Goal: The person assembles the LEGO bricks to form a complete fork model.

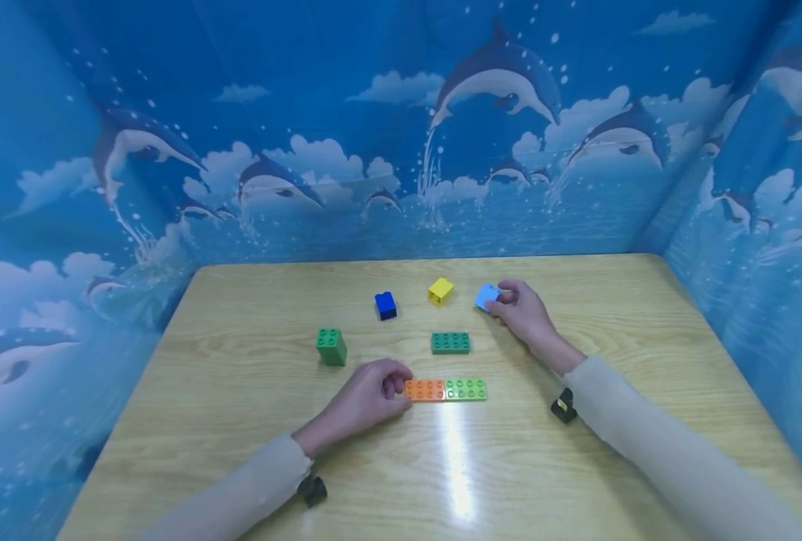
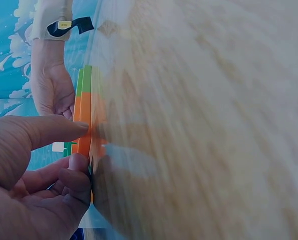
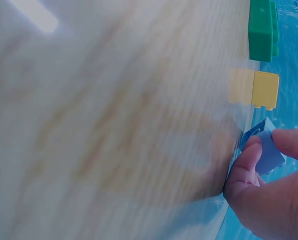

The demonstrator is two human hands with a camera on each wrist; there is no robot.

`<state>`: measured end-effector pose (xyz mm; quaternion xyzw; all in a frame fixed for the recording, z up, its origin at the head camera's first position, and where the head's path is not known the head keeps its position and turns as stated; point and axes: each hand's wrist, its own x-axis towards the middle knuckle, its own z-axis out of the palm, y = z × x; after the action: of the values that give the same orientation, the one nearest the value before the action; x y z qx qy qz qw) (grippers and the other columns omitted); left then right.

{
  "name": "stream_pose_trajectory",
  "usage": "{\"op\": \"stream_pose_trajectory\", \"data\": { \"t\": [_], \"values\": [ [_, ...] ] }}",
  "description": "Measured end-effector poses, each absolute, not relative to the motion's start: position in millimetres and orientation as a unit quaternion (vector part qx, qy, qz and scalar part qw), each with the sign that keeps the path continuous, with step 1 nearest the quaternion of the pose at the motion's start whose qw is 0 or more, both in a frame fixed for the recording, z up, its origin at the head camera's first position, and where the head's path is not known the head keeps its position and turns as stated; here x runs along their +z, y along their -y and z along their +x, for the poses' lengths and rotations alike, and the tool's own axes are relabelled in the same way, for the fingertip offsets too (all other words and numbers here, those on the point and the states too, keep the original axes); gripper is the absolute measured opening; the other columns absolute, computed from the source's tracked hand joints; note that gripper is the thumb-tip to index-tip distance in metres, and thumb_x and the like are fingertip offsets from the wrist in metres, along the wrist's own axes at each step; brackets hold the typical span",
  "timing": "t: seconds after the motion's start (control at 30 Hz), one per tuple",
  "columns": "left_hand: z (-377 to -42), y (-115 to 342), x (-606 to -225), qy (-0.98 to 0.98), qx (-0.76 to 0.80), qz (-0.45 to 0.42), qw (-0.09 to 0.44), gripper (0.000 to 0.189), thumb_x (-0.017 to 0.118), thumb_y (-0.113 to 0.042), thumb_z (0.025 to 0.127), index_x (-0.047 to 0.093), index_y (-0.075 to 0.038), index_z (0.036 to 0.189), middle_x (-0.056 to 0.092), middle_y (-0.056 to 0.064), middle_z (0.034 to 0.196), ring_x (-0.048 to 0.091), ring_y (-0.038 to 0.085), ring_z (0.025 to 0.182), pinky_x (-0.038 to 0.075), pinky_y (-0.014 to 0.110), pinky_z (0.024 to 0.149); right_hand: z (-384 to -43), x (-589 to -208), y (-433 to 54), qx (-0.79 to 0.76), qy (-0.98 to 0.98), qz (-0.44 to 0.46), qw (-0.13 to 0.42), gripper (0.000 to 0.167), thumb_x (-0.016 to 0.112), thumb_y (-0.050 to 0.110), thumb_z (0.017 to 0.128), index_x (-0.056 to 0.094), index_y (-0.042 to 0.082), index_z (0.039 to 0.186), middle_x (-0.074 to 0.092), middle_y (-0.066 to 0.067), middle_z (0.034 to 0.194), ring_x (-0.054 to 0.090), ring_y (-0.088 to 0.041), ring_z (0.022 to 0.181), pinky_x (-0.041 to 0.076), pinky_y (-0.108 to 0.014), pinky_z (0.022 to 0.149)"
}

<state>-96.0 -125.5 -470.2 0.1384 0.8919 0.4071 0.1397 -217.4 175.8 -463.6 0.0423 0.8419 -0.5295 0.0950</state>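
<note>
My right hand pinches a light blue brick at the back right of the table. In the right wrist view, that light blue brick is tilted between thumb and fingers, its hollow underside partly showing. My left hand grips the left end of a flat orange brick, thumb on the near side and fingers curled at the far side. A light green brick lies end to end with the orange one. In the left wrist view, the orange brick appears edge-on beside the fingertips.
Beyond the joined row lies a dark green brick. A yellow brick and a dark blue brick sit farther back. Left of them stands a tall green block. A dolphin-print curtain surrounds the wooden table.
</note>
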Motion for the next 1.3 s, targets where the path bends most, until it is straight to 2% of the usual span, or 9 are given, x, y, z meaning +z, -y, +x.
{"op": "stream_pose_trajectory", "data": {
  "t": [0.13, 0.4, 0.8, 0.93, 1.03, 1.17, 1.3],
  "values": [
    [-96, 125, -470, -0.890, 0.409, 0.143, 0.141, 0.038, 0.089, -0.004, 0.086, 0.075, -0.004, 0.121, 0.066, -0.005, 0.093, 0.063, 0.012, 0.080, 0.058, 0.026, 0.071, -214, -461, -179, -0.536, -0.836, 0.038, 0.111, 0.060, 0.070, 0.016, 0.107, 0.046, -0.009, 0.157, 0.059, -0.024, 0.137, 0.064, -0.023, 0.105, 0.059, -0.027, 0.083],
    [-95, 126, -469, -0.891, 0.407, 0.140, 0.143, 0.038, 0.089, -0.003, 0.086, 0.075, -0.005, 0.121, 0.066, -0.006, 0.093, 0.063, 0.012, 0.080, 0.058, 0.026, 0.071, -204, -457, -184, -0.563, -0.817, 0.034, 0.121, 0.060, 0.072, 0.024, 0.106, 0.052, -0.003, 0.155, 0.059, -0.020, 0.139, 0.061, -0.026, 0.114, 0.058, -0.027, 0.089],
    [-95, 130, -470, -0.890, 0.409, 0.139, 0.143, 0.037, 0.088, -0.003, 0.085, 0.075, -0.005, 0.120, 0.066, -0.005, 0.093, 0.062, 0.013, 0.080, 0.057, 0.027, 0.071, -185, -445, -186, -0.545, -0.828, 0.011, 0.129, 0.068, 0.075, 0.037, 0.104, 0.052, 0.002, 0.157, 0.058, -0.019, 0.144, 0.058, -0.031, 0.123, 0.051, -0.043, 0.103],
    [-96, 130, -470, -0.889, 0.410, 0.141, 0.144, 0.038, 0.089, -0.004, 0.085, 0.075, -0.005, 0.121, 0.066, -0.005, 0.094, 0.062, 0.013, 0.080, 0.057, 0.027, 0.071, -178, -442, -186, -0.552, -0.824, 0.002, 0.131, 0.066, 0.076, 0.037, 0.104, 0.054, 0.002, 0.156, 0.060, -0.019, 0.143, 0.059, -0.030, 0.121, 0.052, -0.043, 0.103],
    [-96, 129, -470, -0.888, 0.412, 0.146, 0.142, 0.039, 0.089, -0.004, 0.085, 0.074, -0.005, 0.121, 0.066, -0.005, 0.094, 0.062, 0.013, 0.080, 0.057, 0.027, 0.071, -172, -440, -188, -0.551, -0.824, -0.012, 0.133, 0.064, 0.077, 0.035, 0.104, 0.055, 0.002, 0.154, 0.061, -0.018, 0.141, 0.061, -0.028, 0.120, 0.054, -0.038, 0.101],
    [-97, 128, -471, -0.887, 0.413, 0.149, 0.144, 0.040, 0.089, -0.004, 0.085, 0.074, -0.005, 0.123, 0.066, -0.005, 0.094, 0.062, 0.013, 0.081, 0.057, 0.027, 0.071, -162, -439, -190, -0.553, -0.821, -0.030, 0.138, 0.061, 0.079, 0.032, 0.103, 0.057, 0.001, 0.151, 0.064, -0.017, 0.137, 0.064, -0.026, 0.117, 0.057, -0.030, 0.094],
    [-98, 126, -471, -0.888, 0.410, 0.144, 0.151, 0.041, 0.089, -0.004, 0.085, 0.074, -0.005, 0.124, 0.066, -0.005, 0.095, 0.062, 0.013, 0.081, 0.056, 0.027, 0.071, -152, -441, -189, -0.555, -0.817, -0.047, 0.147, 0.058, 0.081, 0.032, 0.102, 0.060, 0.002, 0.147, 0.067, -0.016, 0.132, 0.066, -0.025, 0.113, 0.058, -0.029, 0.088]
  ]
}}
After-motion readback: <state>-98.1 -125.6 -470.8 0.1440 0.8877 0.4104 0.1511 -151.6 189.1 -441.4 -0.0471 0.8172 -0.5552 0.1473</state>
